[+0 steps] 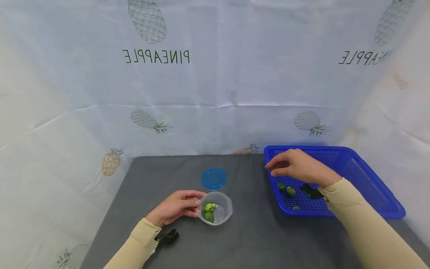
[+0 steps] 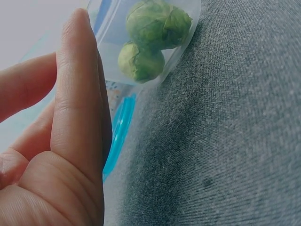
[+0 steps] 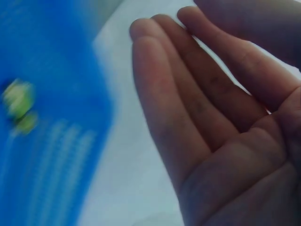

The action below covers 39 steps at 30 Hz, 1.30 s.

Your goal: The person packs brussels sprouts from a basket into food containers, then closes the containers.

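A small clear plastic bowl (image 1: pixel 224 209) stands on the table with two Brussels sprouts (image 1: pixel 209 216) inside, at its left side. At the bowl's left rim my left hand (image 1: pixel 178 204) rests with its fingertips; the left wrist view shows straight fingers (image 2: pixel 77 94) beside the wall and the sprouts (image 2: pixel 157 26) through the plastic. Over the left side of a blue plastic basket (image 1: pixel 386 194) hovers my right hand (image 1: pixel 299 166), thumb and fingers apart and holding nothing. Several sprouts (image 1: pixel 290 191) lie on the basket's floor beneath it, partly hidden by the hand and wrist.
Just behind the bowl, a round blue lid (image 1: pixel 214 178) lies flat on the dark grey table (image 1: pixel 248 239). A white cloth with pineapple prints (image 1: pixel 215 82) hangs behind the table and along both sides.
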Each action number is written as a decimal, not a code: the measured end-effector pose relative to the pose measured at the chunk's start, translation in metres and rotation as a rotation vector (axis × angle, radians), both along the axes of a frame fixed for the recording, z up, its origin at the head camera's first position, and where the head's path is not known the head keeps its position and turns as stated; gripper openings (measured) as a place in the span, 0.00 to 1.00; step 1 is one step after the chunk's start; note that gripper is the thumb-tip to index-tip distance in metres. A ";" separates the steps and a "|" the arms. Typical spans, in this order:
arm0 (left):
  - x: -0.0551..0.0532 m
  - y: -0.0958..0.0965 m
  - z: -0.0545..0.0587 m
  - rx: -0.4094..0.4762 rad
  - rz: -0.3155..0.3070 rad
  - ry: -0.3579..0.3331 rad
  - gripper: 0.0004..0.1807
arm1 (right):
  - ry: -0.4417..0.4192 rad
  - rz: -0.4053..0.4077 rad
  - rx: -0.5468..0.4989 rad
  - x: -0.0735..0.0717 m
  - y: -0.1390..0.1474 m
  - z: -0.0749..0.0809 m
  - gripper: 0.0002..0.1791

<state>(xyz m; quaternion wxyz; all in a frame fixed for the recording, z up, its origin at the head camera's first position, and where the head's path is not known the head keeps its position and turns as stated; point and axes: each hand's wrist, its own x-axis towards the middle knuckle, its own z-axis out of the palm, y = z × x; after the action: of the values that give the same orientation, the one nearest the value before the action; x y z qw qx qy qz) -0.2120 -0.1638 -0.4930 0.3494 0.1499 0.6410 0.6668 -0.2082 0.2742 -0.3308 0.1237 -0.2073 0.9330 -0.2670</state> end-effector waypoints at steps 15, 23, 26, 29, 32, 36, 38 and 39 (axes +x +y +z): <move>0.003 -0.004 0.003 0.006 0.007 -0.026 0.31 | -0.328 -0.080 -0.026 -0.029 0.108 -0.067 0.21; 0.001 -0.002 0.001 0.011 0.002 -0.038 0.31 | -0.393 -0.054 -0.038 -0.034 0.108 -0.086 0.19; 0.000 -0.002 0.001 0.010 -0.001 -0.037 0.30 | -0.410 -0.057 -0.033 -0.033 0.105 -0.088 0.19; 0.000 -0.002 0.001 0.012 -0.002 -0.037 0.30 | -0.415 -0.058 -0.030 -0.034 0.099 -0.088 0.19; 0.001 -0.002 0.002 0.015 -0.001 -0.035 0.31 | -0.416 -0.060 -0.024 -0.035 0.094 -0.089 0.18; 0.001 -0.002 0.003 0.013 -0.004 -0.028 0.31 | -0.412 -0.063 -0.020 -0.037 0.090 -0.091 0.18; 0.001 -0.002 0.003 0.010 -0.006 -0.025 0.31 | -0.408 -0.059 -0.015 -0.037 0.088 -0.092 0.18; 0.001 -0.003 0.003 0.010 -0.006 -0.024 0.31 | -0.403 -0.057 -0.013 -0.037 0.087 -0.093 0.18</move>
<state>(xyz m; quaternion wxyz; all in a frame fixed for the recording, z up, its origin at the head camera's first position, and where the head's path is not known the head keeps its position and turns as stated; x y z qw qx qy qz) -0.2113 -0.1663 -0.4897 0.3582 0.1455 0.6331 0.6707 -0.2448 0.3609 -0.4233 0.2991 -0.1240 0.8931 -0.3124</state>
